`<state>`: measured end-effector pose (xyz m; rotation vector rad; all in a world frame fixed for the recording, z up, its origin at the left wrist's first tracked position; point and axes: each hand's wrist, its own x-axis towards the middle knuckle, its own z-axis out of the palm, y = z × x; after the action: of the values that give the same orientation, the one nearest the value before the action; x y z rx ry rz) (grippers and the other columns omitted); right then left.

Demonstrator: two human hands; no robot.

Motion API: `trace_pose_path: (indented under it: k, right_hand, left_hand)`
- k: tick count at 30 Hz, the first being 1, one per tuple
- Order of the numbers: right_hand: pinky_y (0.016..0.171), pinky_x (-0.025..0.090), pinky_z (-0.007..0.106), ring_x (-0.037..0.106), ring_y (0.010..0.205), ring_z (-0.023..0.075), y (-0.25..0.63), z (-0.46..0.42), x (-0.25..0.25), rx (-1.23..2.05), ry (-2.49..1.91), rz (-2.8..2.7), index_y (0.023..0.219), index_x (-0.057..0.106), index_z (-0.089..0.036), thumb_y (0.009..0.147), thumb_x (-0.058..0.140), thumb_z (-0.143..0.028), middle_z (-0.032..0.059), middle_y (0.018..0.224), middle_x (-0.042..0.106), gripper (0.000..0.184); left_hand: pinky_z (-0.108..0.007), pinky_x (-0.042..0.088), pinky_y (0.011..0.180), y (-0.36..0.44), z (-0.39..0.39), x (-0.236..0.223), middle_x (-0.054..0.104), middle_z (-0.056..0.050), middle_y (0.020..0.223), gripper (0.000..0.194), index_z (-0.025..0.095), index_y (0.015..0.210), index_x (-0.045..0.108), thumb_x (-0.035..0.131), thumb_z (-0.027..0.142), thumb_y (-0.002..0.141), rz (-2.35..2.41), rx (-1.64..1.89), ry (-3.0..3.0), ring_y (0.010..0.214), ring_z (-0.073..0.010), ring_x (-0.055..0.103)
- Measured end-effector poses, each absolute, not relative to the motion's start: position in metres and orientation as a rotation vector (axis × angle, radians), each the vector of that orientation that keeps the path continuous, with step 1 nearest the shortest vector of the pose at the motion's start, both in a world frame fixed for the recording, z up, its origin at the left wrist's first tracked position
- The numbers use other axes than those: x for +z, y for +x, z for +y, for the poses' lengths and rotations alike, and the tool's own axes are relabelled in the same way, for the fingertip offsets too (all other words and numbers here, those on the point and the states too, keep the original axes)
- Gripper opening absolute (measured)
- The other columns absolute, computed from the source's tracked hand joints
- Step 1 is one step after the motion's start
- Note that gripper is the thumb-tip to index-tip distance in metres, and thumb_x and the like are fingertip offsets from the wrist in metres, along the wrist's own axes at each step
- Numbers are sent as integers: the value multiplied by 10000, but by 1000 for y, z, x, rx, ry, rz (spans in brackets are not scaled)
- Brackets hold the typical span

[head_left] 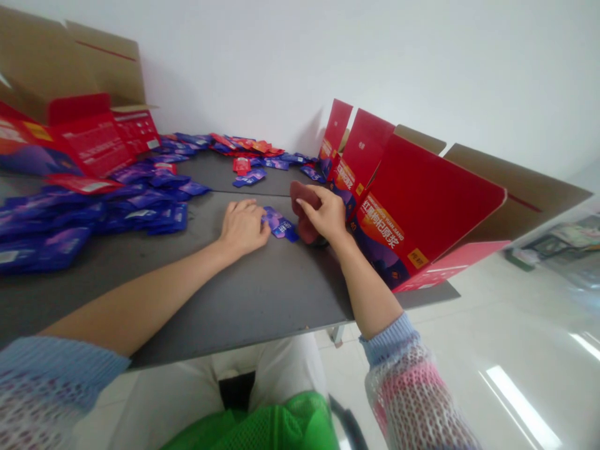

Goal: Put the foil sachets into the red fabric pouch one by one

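Gray table point(225, 312), right hand point(329, 214) pinching blurred brown piece point(307, 229), left hand point(244, 227) at packet point(282, 226), grip unclear

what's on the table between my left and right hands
In the head view, at least one blue-purple packet lies between your left hand and right hand.

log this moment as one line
left hand: at blue sachet | right hand: holding reddish-brown piece | nearby: open red carton
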<state>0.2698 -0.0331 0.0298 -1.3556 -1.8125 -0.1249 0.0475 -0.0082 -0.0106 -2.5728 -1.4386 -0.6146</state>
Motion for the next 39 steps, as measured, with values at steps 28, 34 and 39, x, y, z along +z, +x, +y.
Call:
trace_pose_path:
  k: [28,34,39]
  right_hand:
    - [936,485,334,668,1000,202,253,-23,20,566,-979,-2337,1143,708,-142,873,703,-308,67,1098,737,317]
    - [1048,401,391,589,1153,245,250,-17,2,105,-1330,-2302,1235,690,-189,913,647,-308,104,1206,690,347]
    - [1042,392,376,576,1151,236,243,-22,5,160,-1265,-2483,1209,703,-191,858,678,-255,88,1220,670,357]
  left_hand:
    - [-492,182,1214,18,20,-25,338,-69,1650,716,300,1585,369,334,673,974,-1160,-190,-3013,1521,-283,291]
    - [-508,177,1210,19,17,-27,330,-103,1651,719,281,1590,359,296,668,987,-1182,-179,-2985,1530,-281,270]
    - [-479,165,1202,19,18,-25,320,-81,1657,722,299,1604,324,321,661,979,-1236,-159,-2973,1532,-278,260]
